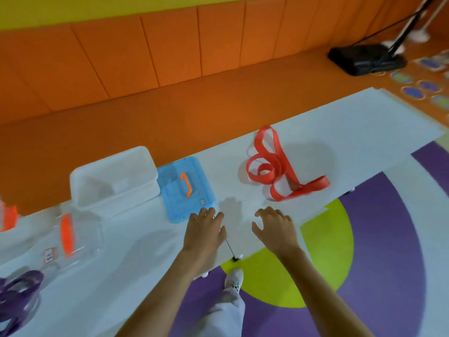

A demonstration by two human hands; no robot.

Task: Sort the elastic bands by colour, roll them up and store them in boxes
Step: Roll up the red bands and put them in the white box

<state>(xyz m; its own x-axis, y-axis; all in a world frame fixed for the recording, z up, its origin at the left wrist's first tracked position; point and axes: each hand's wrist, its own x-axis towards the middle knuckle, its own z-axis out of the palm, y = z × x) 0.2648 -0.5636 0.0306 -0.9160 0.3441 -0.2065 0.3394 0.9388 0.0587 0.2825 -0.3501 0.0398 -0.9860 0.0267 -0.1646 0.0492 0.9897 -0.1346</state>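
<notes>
Left hand (pixel 204 229) and right hand (pixel 274 229) hovering over near edge of table (pixel 364 122), fingers spread, gripping nothing. Red band (pixel 272 171) lying loose, blue box (pixel 185 188) sitting beside it.

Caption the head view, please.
Empty left hand and right hand above white table; tangled red band ahead, blue lid beside open white box.

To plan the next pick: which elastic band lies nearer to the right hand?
The red band, loosely looped just beyond the right hand; the purple band lies far off at the picture's left edge.
</notes>
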